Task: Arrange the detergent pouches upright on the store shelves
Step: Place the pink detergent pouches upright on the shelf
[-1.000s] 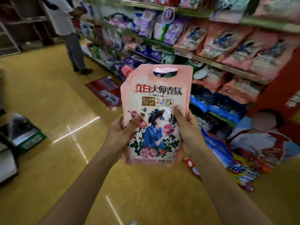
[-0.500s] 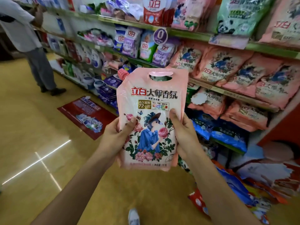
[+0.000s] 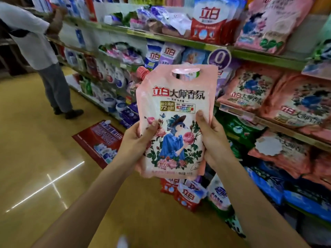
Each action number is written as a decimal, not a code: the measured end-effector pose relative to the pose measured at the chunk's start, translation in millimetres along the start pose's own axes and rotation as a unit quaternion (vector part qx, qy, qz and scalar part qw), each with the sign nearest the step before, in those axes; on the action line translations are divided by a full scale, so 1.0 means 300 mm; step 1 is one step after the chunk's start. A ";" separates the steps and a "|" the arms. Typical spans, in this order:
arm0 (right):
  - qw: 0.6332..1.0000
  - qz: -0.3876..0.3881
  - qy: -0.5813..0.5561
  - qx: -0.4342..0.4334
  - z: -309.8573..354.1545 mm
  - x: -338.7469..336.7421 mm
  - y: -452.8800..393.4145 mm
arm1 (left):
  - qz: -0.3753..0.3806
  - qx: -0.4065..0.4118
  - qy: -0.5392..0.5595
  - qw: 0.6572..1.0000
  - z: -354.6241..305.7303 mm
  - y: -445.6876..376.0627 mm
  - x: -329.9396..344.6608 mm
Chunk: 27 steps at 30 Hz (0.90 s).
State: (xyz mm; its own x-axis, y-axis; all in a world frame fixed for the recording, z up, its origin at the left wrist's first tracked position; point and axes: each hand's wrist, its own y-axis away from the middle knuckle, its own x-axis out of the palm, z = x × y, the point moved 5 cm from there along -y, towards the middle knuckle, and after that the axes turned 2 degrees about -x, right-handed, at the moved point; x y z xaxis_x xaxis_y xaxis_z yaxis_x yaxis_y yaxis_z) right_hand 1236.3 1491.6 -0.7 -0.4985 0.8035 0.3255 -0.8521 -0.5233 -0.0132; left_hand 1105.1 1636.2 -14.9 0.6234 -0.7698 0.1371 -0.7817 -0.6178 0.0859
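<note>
Where both hands grip its lower edges, left hand [image 3: 138, 138], right hand [image 3: 213, 140]: pink pouch [image 3: 176, 104], upright between them.

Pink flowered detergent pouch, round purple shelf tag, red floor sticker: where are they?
Pink flowered detergent pouch [image 3: 176, 97]: head view, its red-and-black title.
Round purple shelf tag [image 3: 219, 59]: head view, its white zero.
Red floor sticker [image 3: 100, 138]: head view, its middle.

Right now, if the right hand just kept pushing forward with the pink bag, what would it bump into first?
Probably the green packs on the shelf just beyond the right hand, which grips the pink bag. Depth is hard to judge, so it's a guess.
</note>
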 end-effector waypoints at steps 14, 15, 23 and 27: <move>0.992 -0.114 -0.009 -0.061 -0.093 0.527 -0.822 | 0.123 0.052 0.002 0.991 -0.250 -1.056 -0.392; 0.991 -0.119 -0.009 -0.064 -0.092 0.556 -0.872 | 0.129 0.055 0.004 0.990 -0.270 -1.117 -0.411; 0.988 -0.129 0.002 -0.088 -0.095 0.745 -1.301 | 0.133 0.082 0.019 0.988 -0.368 -1.585 -0.509; 0.987 -0.121 -0.003 -0.104 -0.083 0.815 -1.542 | 0.130 0.108 0.030 0.985 -0.432 -1.833 -0.527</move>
State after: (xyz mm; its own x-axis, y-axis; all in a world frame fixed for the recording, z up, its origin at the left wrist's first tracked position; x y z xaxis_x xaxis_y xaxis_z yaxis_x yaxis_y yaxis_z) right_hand 1504.5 1937.2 61.4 -0.2759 0.8955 0.3493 -0.9608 -0.2464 -0.1271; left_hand 1433.9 2118.5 44.1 0.3951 -0.8995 0.1863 -0.8887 -0.4256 -0.1703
